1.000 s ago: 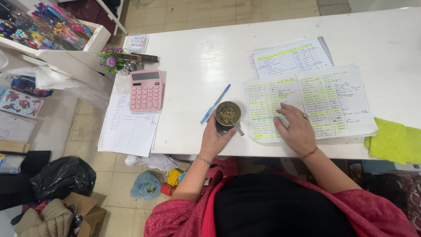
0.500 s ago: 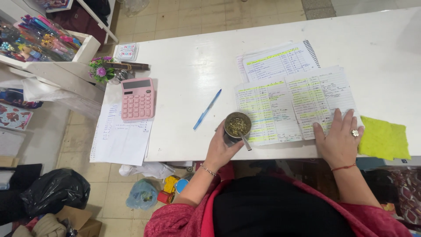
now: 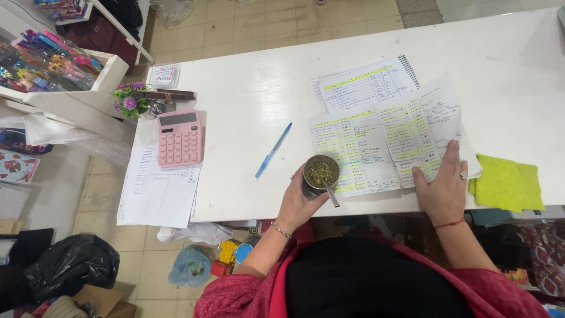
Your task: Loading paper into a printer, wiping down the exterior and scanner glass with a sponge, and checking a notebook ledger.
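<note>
Since half a second ago the left hand [image 3: 298, 203] has kept its hold on the round metal cup filled with green-brown herb [image 3: 321, 173], which sits much where it did near the front edge of the white table [image 3: 247, 106], while the right hand [image 3: 442, 187] has slid a little inward along the handwritten paper sheets marked with yellow highlighter [image 3: 388, 141]. From the single head view, looking straight down: the left hand's fingers are curled and clamped around the cup's side, with a thin metal straw [image 3: 330, 192] leaning out of the cup toward the person. The right hand lies flat, fingers together and pressed on the lower right corner of the sheets, holding nothing. A blue pen [image 3: 273, 150] lies just left of the cup, well apart from a pink calculator [image 3: 179, 139] that rests partly on a loose white sheet [image 3: 156, 188] overhanging the table edge. A yellow-green cloth [image 3: 507, 184] lies just beside the right hand. As a judgement, the cup stands touching the papers' edge, so a tilt or a nudge from the wrist could spill wet herb onto the writing; the overhanging sheet could also slip off.
</note>
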